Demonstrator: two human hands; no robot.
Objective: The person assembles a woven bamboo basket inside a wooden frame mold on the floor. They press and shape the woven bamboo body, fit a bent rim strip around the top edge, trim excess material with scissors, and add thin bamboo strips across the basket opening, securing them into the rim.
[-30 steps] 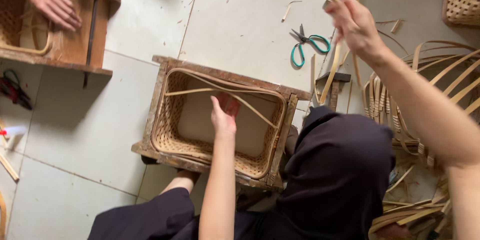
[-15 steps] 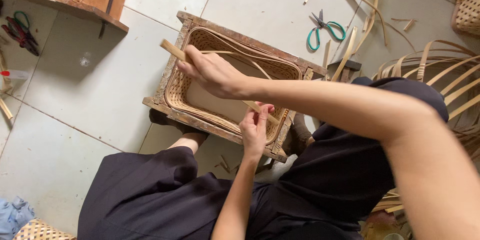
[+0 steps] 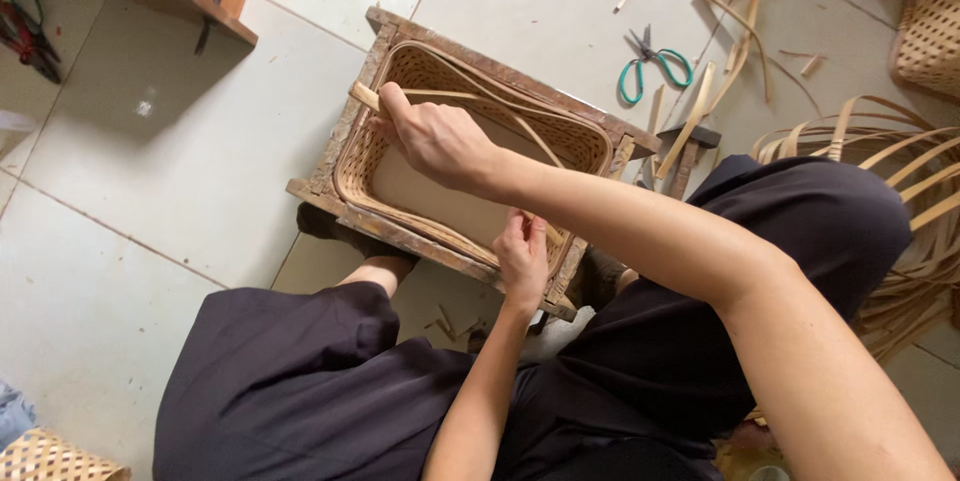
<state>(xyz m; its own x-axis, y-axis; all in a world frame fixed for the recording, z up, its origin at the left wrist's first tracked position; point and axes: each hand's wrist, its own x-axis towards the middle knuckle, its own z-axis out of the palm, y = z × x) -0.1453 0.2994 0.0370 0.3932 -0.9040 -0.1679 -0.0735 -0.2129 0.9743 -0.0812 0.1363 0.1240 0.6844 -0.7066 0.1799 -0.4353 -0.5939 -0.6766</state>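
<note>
Right hand [image 3: 437,141] reaches across, pinching a bamboo strip [image 3: 365,97]; left hand [image 3: 523,259] grips the woven basket [image 3: 585,146] rim.

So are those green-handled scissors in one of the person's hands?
No, the scissors lie on the floor tiles beyond the woven basket, clear of both hands.

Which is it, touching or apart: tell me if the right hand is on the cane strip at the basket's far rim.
Touching. The head view shows the right hand with fingers pressed on the cane strip against the basket rim.
</note>
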